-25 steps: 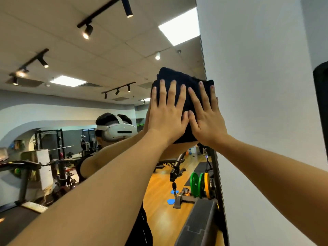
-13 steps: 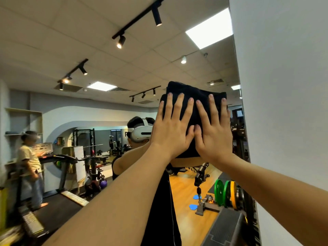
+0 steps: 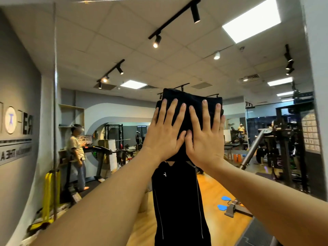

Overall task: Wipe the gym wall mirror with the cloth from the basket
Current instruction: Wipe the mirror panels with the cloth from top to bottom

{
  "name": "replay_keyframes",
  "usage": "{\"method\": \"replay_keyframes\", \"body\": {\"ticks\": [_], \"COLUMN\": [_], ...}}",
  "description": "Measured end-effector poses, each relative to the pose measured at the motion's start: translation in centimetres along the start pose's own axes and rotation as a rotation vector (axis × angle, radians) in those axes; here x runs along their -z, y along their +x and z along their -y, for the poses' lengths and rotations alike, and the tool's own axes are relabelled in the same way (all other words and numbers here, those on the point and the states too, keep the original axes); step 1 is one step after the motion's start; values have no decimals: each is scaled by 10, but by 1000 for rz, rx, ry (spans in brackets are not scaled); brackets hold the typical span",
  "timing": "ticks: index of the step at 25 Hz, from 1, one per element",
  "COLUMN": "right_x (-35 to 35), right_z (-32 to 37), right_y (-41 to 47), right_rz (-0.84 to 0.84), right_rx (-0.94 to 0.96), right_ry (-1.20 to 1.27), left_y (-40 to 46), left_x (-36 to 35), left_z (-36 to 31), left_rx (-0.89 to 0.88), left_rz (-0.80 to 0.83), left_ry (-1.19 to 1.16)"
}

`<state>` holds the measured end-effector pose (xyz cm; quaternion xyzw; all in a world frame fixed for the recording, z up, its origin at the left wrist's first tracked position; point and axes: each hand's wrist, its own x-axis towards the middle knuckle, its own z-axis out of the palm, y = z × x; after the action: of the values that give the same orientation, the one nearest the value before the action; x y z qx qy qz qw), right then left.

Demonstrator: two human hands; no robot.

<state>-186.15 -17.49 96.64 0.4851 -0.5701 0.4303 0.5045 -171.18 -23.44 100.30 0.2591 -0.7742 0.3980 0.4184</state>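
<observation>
Head view gives me both hands raised, flat on the black cloth (image 3: 190, 110), which lies against the wall mirror (image 3: 110, 50) at about face height. My left hand (image 3: 164, 134) and right hand (image 3: 204, 137) sit side by side, thumbs touching, fingers straight and spread, pressing without gripping. Reflected gym shows a treadmill (image 3: 96, 157) to the left.

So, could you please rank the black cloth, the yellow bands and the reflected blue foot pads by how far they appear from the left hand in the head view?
1. Black cloth, under the left hand.
2. Blue foot pads, lower right.
3. Yellow bands, far lower left.
</observation>
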Motion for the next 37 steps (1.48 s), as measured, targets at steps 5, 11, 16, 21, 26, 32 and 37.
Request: {"method": "replay_keyframes", "body": {"ticks": [5,11,16,21,26,32,37], "right_x": [-19,-38,-56,-71,-77,-82,-84], "right_z": [88,169,231,290,307,316,308], "right_y": [1,7,8,0,-16,-59,-91], "right_rz": [25,20,26,58,61,76,93], "right_rx": [-7,17,43,81,141,147,181], "right_ry": [32,79,76,91,120,117,92], "left_y": [-39,-76,-110,-152,-184,-226,-252], "left_x": [13,19,25,26,17,4,-9], "left_z": [81,159,214,263,269,262,245], "left_rx": [-11,-1,25,61,122,118,123], "left_rz": [41,46,54,26,-11,-20,-7], "left_ry": [58,90,119,95,33,10,-2]}}
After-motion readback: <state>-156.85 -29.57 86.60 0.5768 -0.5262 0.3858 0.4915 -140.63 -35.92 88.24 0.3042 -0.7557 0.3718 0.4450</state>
